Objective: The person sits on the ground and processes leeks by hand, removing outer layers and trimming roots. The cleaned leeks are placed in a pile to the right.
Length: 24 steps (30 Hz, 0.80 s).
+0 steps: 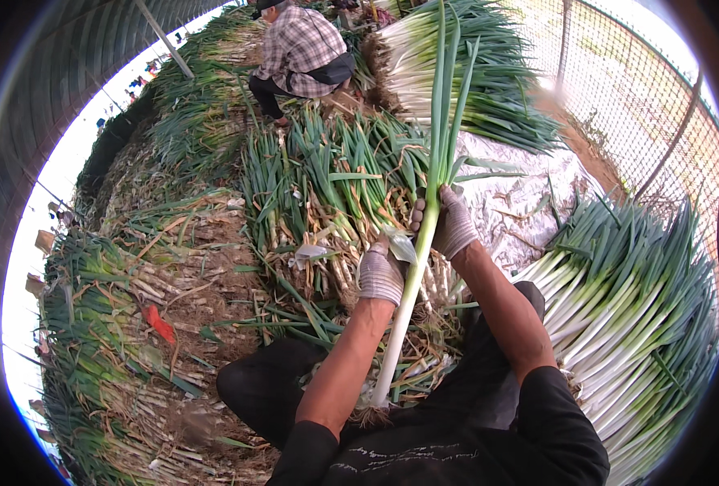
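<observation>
A long green onion (pixel 407 310) stands slanted before me. Its white stalk ends in roots near my lap and its green leaves reach the top of the view. My right hand (pixel 452 223), in a knit work glove, grips it where white turns to green. My gloved left hand (pixel 382 270) is beside the stalk, with a pale loose strip of outer leaf (pixel 400 245) at its thumb and fingers. Unpeeled green onions (pixel 335 206) with dry brown leaves lie just beyond my hands. Leaf scraps (pixel 420 370) cover the ground between my legs.
Clean white-stalked green onions (pixel 614 316) are heaped at my right, with another such pile (pixel 456 67) farther ahead. Between them lies a silvery sheet (pixel 505 194). Soil-covered onions (pixel 147 340) spread at left. A person in a plaid shirt (pixel 308 51) sits ahead; a mesh fence (pixel 633 91) runs along the right.
</observation>
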### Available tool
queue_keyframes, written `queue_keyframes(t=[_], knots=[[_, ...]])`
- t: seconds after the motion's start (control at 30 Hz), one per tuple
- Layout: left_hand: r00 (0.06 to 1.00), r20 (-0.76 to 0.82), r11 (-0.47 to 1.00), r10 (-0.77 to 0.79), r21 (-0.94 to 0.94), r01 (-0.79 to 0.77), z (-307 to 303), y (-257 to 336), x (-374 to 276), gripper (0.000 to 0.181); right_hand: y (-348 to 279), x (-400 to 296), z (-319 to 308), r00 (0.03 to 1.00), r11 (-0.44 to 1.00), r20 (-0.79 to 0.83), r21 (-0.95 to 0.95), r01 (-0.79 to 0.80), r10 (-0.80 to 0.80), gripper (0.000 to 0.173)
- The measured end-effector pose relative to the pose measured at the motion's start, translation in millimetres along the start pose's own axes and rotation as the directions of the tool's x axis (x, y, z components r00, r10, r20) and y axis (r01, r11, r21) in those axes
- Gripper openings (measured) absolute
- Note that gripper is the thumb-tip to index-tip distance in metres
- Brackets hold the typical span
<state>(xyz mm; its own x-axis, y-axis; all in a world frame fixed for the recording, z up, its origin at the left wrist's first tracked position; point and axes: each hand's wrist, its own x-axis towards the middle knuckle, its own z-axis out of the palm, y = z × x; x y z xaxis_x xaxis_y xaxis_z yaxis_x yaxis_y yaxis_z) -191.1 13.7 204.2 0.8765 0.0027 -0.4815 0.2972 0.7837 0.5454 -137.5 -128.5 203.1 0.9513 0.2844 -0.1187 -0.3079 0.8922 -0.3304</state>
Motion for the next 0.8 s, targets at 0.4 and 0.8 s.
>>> queue_keyframes(t=[0.4,0.8], knots=[[0.822,0.550,0.986,0.146,-0.012,-0.168,-3.6,4.5,-37.6,0.031,-13.9,0.1,2.2,0.956,0.961,0.288,0.246,-0.127,0.052,0.053],[0.787,0.592,0.329,-0.175,0.788,-0.520,-61.6,32.5,-108.8,0.019,-85.5,3.4,-16.8,0.933,0.989,0.344,0.129,0.067,-0.108,0.054]])
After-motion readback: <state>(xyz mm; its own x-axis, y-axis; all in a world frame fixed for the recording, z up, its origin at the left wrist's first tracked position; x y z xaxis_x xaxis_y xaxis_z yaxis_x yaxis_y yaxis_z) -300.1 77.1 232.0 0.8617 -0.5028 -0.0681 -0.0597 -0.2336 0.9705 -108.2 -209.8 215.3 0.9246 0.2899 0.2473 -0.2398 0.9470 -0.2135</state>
